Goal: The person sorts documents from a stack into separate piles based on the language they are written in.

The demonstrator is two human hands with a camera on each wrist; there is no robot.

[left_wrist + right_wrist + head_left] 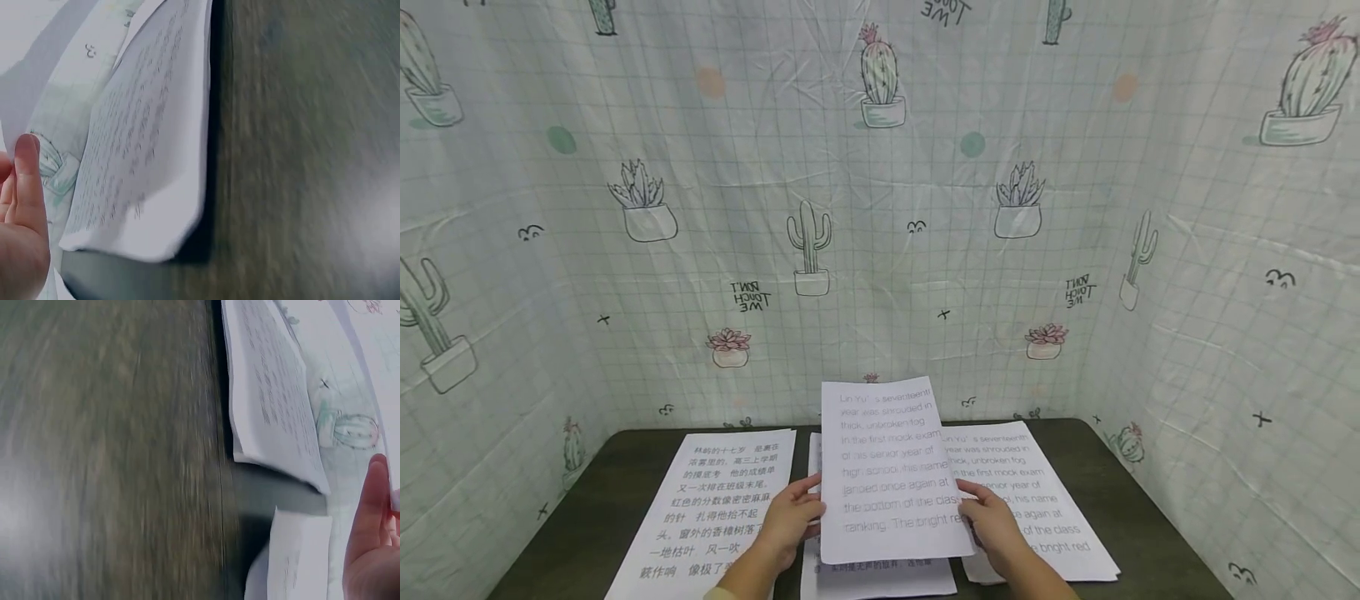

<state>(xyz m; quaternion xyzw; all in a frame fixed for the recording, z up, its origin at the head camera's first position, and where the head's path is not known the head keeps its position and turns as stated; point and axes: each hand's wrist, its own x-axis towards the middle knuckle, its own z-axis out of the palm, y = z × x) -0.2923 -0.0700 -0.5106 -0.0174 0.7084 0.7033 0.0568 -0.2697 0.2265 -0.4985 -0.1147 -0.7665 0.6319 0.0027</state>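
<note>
A white paper sheet (887,467) printed with English text stands tilted up above the table's middle, its print facing me. My left hand (786,521) pinches its left edge, thumb towards me. On the opposite edge my right hand (996,527) grips with thumb and fingers. Whether several sheets are held together I cannot tell. Below lies a middle pile of paper (887,581) with Chinese text, mostly hidden by the sheet. Both wrist views catch only part of each hand, the left hand (25,219) and the right hand (375,544), at the paper's edges.
A pile of Chinese-text pages (715,500) lies on the left of the dark wooden table (1150,533). To the right is a pile of English-text pages (1045,508), partly covered by the held sheet. A cactus-print curtain (880,183) encloses the table's back and sides.
</note>
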